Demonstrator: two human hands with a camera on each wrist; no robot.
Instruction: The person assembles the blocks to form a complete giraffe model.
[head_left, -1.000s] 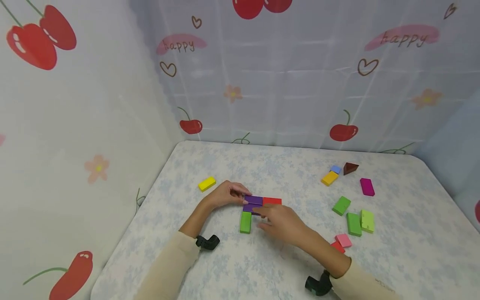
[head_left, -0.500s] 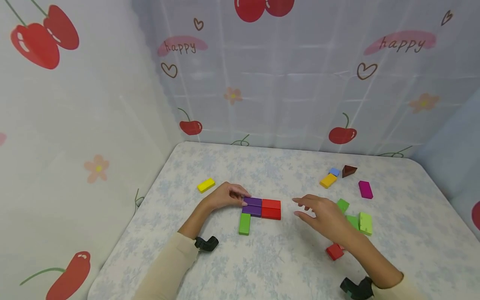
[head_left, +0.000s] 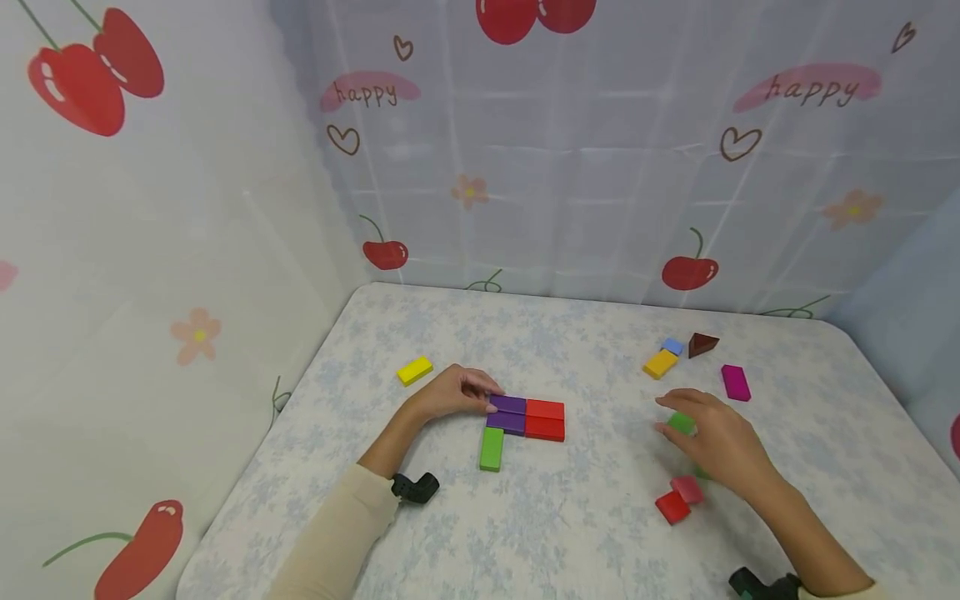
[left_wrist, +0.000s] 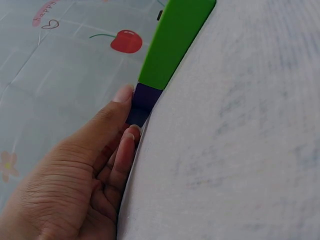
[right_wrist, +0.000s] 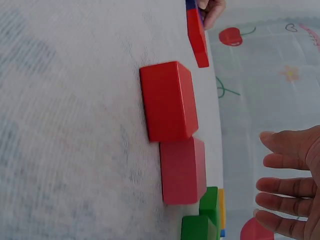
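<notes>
My left hand holds the left ends of two purple blocks lying side by side. In the left wrist view its thumb and fingertips are at the purple end, beyond a green block. Two red blocks continue the purple pair to the right, and the upright-set green block meets its near left corner. My right hand hovers above loose green blocks, partly hiding them, fingers spread and holding nothing. The right wrist view shows its apart fingers.
A red block and a pink block touch on the near right. Further back lie an orange block, a blue piece, a brown triangular piece and a magenta block. A yellow block lies at left.
My right hand has left the purple and red blocks and moved right, over the loose green ones. My left hand has stayed at the purple blocks.
</notes>
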